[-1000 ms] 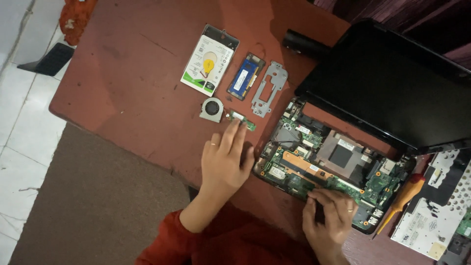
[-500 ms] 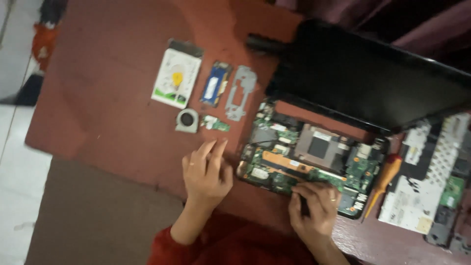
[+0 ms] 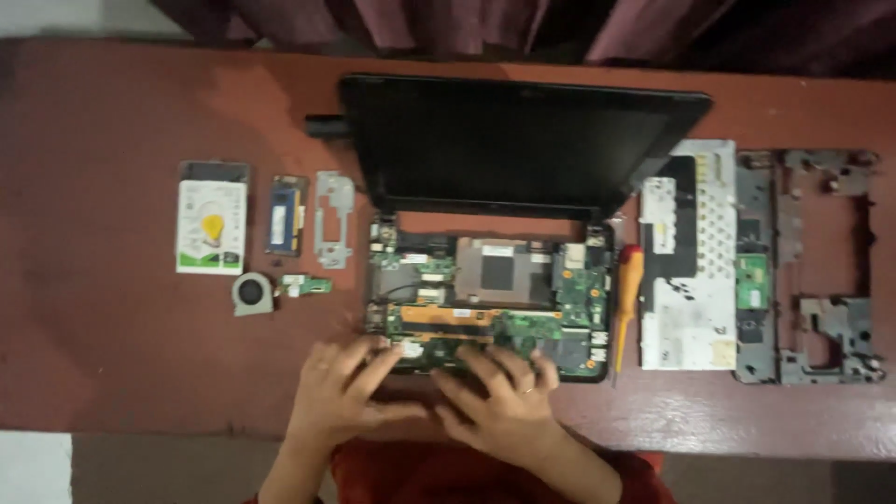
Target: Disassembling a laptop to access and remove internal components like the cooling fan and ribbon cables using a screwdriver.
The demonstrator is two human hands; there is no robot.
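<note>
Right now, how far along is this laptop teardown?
Well along. Done: the hard drive, memory stick, metal bracket, fan and a small board lie left of the laptop, and the keyboard and top frame lie right. In hand: left hand and right hand rest on the front edge of the motherboard. Left: the motherboard sits in its base, screen attached.

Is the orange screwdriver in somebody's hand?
No, the orange-handled screwdriver lies on the table right of the opened laptop's green circuit board, apart from both hands.
</note>
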